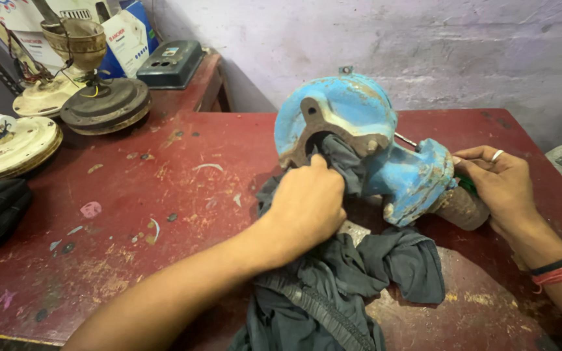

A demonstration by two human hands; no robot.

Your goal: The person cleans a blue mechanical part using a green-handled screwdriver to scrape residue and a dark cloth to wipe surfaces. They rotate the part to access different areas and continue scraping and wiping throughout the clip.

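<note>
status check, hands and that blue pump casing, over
Left hand pressing dark grey cloth into the opening of the blue pump casing. Right hand steadying its outlet end. Casing on red table, nothing blocking.

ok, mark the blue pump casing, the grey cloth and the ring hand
blue pump casing (352, 107): head view, top of the rounded shell.
grey cloth (365, 270): head view, bunched folds on the table.
right hand (499, 182): head view, back of the hand.

Your chipped blue cast-metal pump housing (359, 136) lies tipped on its side on the worn red tabletop (131, 214), its rusty round opening facing you. A crumpled dark grey cloth (352, 273) is stuffed into that opening and trails below.
</note>
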